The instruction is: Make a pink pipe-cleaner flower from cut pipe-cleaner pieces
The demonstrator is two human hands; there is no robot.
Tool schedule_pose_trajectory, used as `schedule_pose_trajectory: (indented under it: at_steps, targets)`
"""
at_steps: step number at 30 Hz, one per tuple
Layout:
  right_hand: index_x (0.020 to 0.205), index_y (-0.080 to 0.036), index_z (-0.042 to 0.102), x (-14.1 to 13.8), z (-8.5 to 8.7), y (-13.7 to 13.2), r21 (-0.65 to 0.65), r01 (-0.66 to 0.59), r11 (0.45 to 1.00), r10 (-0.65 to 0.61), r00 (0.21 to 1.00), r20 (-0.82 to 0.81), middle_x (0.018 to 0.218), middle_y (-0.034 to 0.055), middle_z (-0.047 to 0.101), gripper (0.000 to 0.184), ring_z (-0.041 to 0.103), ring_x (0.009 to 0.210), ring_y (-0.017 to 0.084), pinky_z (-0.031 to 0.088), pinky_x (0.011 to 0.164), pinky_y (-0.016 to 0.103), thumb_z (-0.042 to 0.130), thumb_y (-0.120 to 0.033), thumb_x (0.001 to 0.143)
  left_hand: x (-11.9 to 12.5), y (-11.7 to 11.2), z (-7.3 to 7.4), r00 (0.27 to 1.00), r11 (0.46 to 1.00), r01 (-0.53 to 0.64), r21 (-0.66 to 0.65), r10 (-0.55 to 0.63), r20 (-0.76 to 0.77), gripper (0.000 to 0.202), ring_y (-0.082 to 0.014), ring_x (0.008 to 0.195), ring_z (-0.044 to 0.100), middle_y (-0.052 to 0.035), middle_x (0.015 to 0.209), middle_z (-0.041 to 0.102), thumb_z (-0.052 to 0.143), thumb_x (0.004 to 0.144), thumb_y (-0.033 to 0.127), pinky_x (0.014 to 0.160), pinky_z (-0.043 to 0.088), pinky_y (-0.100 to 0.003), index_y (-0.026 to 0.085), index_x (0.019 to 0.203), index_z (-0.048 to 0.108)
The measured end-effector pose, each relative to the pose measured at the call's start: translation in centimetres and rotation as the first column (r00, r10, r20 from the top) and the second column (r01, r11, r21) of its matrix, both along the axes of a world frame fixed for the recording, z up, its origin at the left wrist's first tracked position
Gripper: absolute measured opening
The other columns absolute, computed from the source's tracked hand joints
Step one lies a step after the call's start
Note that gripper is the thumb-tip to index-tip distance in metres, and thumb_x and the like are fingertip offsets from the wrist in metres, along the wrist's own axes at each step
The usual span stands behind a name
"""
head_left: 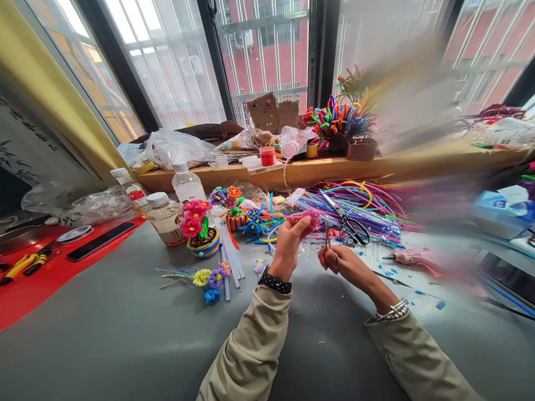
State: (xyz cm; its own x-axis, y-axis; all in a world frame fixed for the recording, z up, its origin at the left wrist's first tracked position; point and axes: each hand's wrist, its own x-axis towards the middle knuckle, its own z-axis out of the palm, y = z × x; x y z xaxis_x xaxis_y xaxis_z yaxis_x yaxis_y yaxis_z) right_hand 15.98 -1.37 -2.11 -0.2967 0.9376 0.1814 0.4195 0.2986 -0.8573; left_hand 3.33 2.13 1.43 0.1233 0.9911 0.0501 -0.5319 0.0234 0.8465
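Note:
My left hand (289,242) is closed in a pinch on a pink pipe-cleaner flower (313,217), held up over the middle of the table. Just right of it, my right hand (349,268) grips small scissors (328,238), their blades pointing up close to the flower. A finger of that hand sits at a handle loop. Behind my right hand lie larger black-handled scissors (350,225). Left of my left hand, blue pipe-cleaner flowers (253,224) rest on the table, with yellow, purple and blue ones (214,279) nearer me.
Bundles of pipe cleaners (355,203) lie at the back. A pink glue gun (418,257) is on the right, glue sticks (232,253) on the left. A potted pink flower (203,236) stands by several bottles (165,220). A blurred shape covers part of the right side.

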Motion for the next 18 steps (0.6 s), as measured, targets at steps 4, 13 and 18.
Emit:
schedule_pose_trajectory:
  at_steps: [4, 13, 18]
  targets:
    - [0.052, -0.017, 0.047, 0.03, 0.06, -0.1, -0.001, -0.032, 0.999, 0.032, 0.999, 0.031, 0.046, -0.0018, 0.041, 0.062, 0.037, 0.046, 0.01, 0.029, 0.048, 0.023, 0.024, -0.073, 0.067, -0.06, 0.06, -0.08, 0.998, 0.999, -0.026, 0.02, 0.027, -0.065, 0.018, -0.009, 0.062, 0.055, -0.0014, 0.068, 0.062, 0.069, 0.055, 0.023, 0.068, 0.04, -0.024, 0.013, 0.069, 0.062]
    - [0.048, -0.017, 0.046, 0.04, 0.07, -0.21, -0.058, -0.045, 0.997, 0.046, 0.999, 0.019, 0.043, -0.0014, 0.041, 0.063, 0.037, 0.043, 0.01, 0.028, 0.045, 0.023, 0.028, -0.075, 0.063, 0.0, 0.05, -0.24, 0.994, 0.998, -0.022, 0.056, 0.027, -0.106, 0.017, -0.0094, 0.067, 0.054, -0.0022, 0.075, 0.062, 0.067, 0.056, 0.023, 0.068, 0.039, -0.024, 0.014, 0.069, 0.062]
    - [0.047, -0.016, 0.046, 0.07, -0.08, -0.17, -0.072, -0.03, 0.997, 0.029, 1.0, -0.01, 0.044, -0.0008, 0.042, 0.061, 0.036, 0.041, 0.009, 0.027, 0.043, 0.023, 0.032, -0.073, 0.064, 0.05, -0.02, -0.14, 0.993, 0.999, -0.028, 0.035, 0.031, -0.11, 0.018, -0.008, 0.063, 0.052, -0.0013, 0.071, 0.061, 0.068, 0.055, 0.023, 0.065, 0.039, -0.022, 0.014, 0.068, 0.061]
